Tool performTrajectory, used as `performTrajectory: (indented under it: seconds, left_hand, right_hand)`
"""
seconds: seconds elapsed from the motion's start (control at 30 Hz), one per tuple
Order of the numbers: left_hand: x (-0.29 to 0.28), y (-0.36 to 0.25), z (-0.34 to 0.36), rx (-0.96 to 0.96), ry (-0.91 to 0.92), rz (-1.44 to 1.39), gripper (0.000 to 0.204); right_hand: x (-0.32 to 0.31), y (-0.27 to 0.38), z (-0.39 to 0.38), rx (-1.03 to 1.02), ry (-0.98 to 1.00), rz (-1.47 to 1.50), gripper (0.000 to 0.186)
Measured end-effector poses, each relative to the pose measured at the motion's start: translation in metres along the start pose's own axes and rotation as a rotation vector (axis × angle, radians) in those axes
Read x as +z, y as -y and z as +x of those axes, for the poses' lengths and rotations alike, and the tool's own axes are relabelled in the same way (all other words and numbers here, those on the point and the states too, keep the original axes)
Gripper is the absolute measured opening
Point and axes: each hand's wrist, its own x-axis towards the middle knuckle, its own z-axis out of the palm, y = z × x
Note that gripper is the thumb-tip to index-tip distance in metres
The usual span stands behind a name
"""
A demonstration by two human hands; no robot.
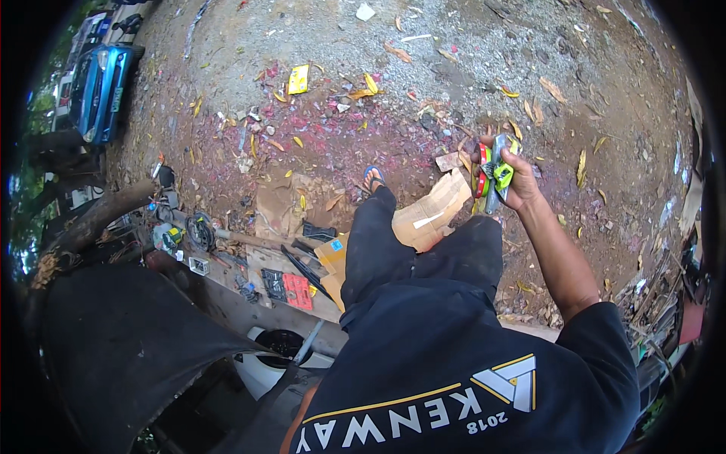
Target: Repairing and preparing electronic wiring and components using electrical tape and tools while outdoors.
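My right hand (517, 181) is closed around a small bundle of bright green, red and grey items (491, 172), held out over the dirt ground beside my right leg; exactly what they are, I cannot make out. Just below it, between my legs, lies a torn piece of cardboard (427, 212). My left hand is out of sight; only a sliver of skin from that arm shows at the bottom edge beside my dark shirt.
On a low ledge to my left are a red-and-black tool case (295, 291), coiled cable (200, 232) and loose tools, with a log (106, 212) and dark sheet (128, 333) beyond. A blue vehicle (103, 91) stands upper left. Leaves and litter cover the ground.
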Motion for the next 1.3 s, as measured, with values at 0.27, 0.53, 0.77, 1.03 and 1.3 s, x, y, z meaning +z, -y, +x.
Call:
performTrajectory:
  seconds: [0.27,0.53,0.77,1.03,1.3]
  left_hand:
    - [-0.088,-0.075,0.09,-0.294,-0.081,0.226,0.034]
    - [-0.112,-0.215,0.366,0.545,-0.618,1.346,0.05]
    - [-0.111,-0.207,0.416,0.78,-0.562,1.411,0.028]
    - [-0.091,-0.169,0.412,0.834,-0.641,1.492,0.022]
    - [-0.082,-0.102,0.41,1.066,-0.923,1.44,0.022]
  right_hand:
    - [-0.071,-0.028,0.068,-0.119,0.101,0.065,0.054]
    - [-0.218,-0.051,0.158,-0.275,-0.087,0.146,0.04]
    - [-0.291,-0.038,0.254,-0.296,-0.124,0.154,0.035]
    - [-0.283,-0.061,0.331,-0.278,0.0,0.083,0.035]
    - [-0.193,-0.059,0.246,-0.397,0.128,-0.199,0.02]
